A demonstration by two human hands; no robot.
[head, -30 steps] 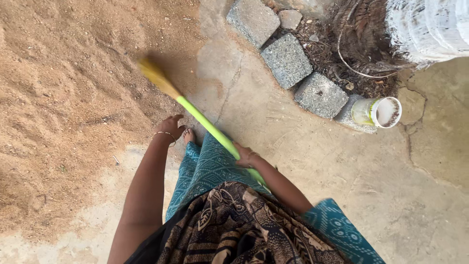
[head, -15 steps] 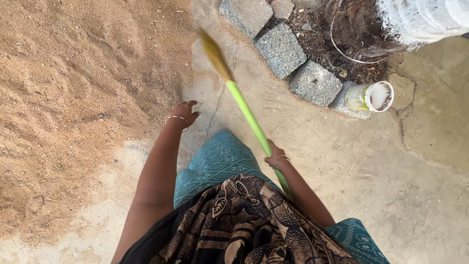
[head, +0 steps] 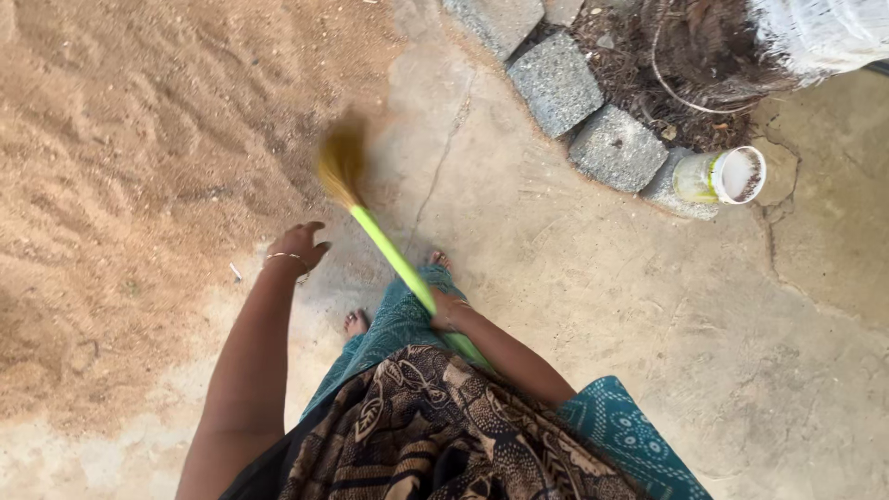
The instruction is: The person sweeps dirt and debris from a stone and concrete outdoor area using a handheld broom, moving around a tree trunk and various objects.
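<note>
I look down at a broom (head: 384, 245) with a bright green handle and a yellowish bristle head, blurred with motion at the edge of a wide spread of brown grain (head: 130, 176) on the concrete floor. My right hand (head: 446, 310) grips the green handle near its lower part. My left hand (head: 298, 247), with a bangle on the wrist, hangs free with fingers spread, holding nothing, just left of the handle. My bare feet show below, under a teal and patterned cloth.
Grey stone blocks (head: 558, 81) line a patch of dry roots and soil at the top right. A pale cup (head: 724, 176) lies on its side beside the last block. A white sack (head: 820, 32) stands at the top right corner. A crack runs through the concrete (head: 648, 306).
The broom head has swung back to the left, from the bare concrete toward the grain's edge. My left hand stays free beside the handle. The view has shifted slightly.
</note>
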